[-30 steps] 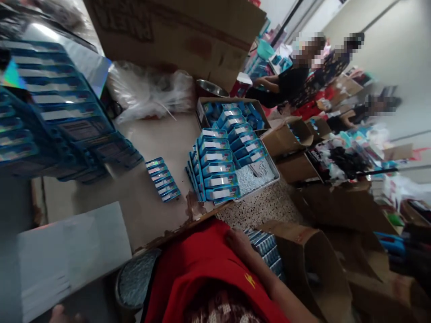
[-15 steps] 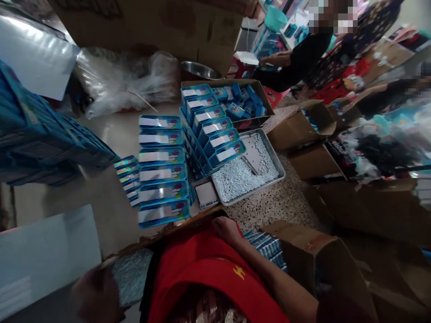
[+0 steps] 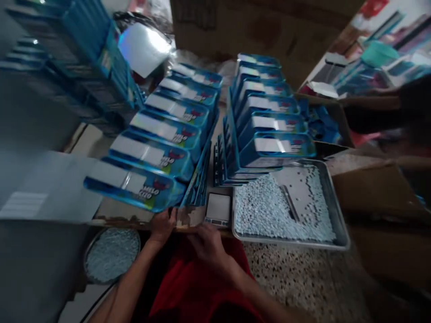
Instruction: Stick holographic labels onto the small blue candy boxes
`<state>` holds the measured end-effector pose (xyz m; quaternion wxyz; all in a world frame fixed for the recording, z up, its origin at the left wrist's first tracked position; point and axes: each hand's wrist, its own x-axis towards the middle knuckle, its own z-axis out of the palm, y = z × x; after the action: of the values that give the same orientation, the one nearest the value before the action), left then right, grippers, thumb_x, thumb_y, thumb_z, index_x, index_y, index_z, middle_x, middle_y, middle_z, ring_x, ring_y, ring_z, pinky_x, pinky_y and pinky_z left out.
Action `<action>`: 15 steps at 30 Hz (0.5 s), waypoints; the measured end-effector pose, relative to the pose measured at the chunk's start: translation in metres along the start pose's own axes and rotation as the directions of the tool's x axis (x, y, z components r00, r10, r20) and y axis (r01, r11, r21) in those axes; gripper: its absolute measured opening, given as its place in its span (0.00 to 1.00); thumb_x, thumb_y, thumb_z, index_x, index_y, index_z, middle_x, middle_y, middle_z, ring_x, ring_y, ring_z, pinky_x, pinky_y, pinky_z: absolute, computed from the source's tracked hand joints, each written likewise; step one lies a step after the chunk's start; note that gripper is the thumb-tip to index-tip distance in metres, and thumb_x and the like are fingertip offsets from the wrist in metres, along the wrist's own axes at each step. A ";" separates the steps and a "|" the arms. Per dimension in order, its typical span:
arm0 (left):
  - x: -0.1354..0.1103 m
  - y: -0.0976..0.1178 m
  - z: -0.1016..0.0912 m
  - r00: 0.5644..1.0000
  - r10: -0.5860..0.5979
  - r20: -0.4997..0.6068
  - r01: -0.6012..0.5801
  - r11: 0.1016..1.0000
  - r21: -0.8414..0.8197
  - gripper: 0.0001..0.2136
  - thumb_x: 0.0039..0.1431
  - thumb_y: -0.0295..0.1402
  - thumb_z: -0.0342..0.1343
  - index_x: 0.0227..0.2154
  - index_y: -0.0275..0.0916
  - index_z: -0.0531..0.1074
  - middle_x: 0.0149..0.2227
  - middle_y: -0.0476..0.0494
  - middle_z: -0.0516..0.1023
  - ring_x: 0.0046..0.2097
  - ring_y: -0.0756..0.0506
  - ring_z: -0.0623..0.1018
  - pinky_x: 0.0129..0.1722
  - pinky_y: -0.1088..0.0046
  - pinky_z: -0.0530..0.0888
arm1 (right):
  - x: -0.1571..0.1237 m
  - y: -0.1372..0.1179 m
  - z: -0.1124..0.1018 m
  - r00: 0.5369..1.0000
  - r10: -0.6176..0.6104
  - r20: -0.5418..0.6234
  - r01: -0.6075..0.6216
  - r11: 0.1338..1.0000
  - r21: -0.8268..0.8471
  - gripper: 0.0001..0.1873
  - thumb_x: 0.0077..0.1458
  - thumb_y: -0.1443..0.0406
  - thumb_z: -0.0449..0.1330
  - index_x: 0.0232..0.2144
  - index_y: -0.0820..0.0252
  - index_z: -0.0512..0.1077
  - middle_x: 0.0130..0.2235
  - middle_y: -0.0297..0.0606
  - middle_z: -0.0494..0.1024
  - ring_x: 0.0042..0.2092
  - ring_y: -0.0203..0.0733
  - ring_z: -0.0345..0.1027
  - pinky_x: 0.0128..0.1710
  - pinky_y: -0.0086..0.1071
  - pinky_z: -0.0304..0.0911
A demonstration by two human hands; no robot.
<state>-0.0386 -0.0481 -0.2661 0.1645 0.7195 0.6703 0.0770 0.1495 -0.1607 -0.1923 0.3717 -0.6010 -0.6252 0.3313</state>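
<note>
My left hand (image 3: 163, 226) reaches up to the chipped front edge of the table (image 3: 134, 220), fingers stretched, just under the nearest blue box (image 3: 134, 186) of a slanted row. My right hand (image 3: 208, 244) lies palm down over my red clothing (image 3: 195, 291), its fingers spread toward a small silver scale (image 3: 218, 208). Neither hand holds anything that I can see. A second row of blue boxes (image 3: 269, 130) stands beside the first. Right of the scale sits a metal tray (image 3: 338, 224) covered in small pale blue pellets (image 3: 266, 213).
A round bowl of pale pellets (image 3: 111, 253) sits low at my left. A white sheet (image 3: 50, 188) lies at the left, with stacked flat blue cartons (image 3: 67, 54) above it. Big cardboard boxes stand at the back (image 3: 269, 27) and right (image 3: 370, 197). The speckled floor (image 3: 296, 278) shows below the tray.
The view has swung down and closer to the table. Both hands have come up from my lap and sides to the table's front edge near the scale.
</note>
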 end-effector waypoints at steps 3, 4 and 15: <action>-0.004 -0.005 0.014 0.999 -0.001 -0.042 -0.007 0.982 -0.188 0.09 0.66 0.38 0.50 0.40 0.41 0.72 0.39 0.39 0.79 0.39 0.40 0.79 0.41 0.65 0.72 | 0.009 0.017 0.041 0.977 -0.193 0.095 0.195 0.981 -0.008 0.22 0.58 0.69 0.64 0.55 0.54 0.72 0.53 0.44 0.77 0.54 0.50 0.70 0.56 0.45 0.68; -0.006 -0.004 0.016 0.994 -0.043 -0.104 0.013 0.963 -0.271 0.07 0.66 0.36 0.50 0.40 0.41 0.71 0.40 0.40 0.79 0.41 0.41 0.78 0.43 0.65 0.73 | 0.009 0.024 0.051 0.968 -0.236 0.090 0.238 0.971 -0.016 0.26 0.58 0.70 0.63 0.58 0.54 0.69 0.56 0.46 0.75 0.56 0.52 0.68 0.57 0.48 0.67; -0.030 -0.028 0.025 0.653 -0.335 -0.680 -0.437 0.566 -0.699 0.13 0.63 0.31 0.61 0.47 0.42 0.66 0.44 0.41 0.72 0.40 0.47 0.74 0.41 0.69 0.74 | 0.016 0.077 0.073 0.927 -0.375 0.005 0.367 0.904 -0.219 0.20 0.61 0.48 0.63 0.40 0.57 0.80 0.44 0.44 0.81 0.45 0.51 0.76 0.49 0.47 0.69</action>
<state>-0.0594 -0.0798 -0.2954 0.1819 0.4757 0.5327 0.6759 0.1257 -0.1377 -0.2939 0.3719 -0.5139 -0.7533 0.1734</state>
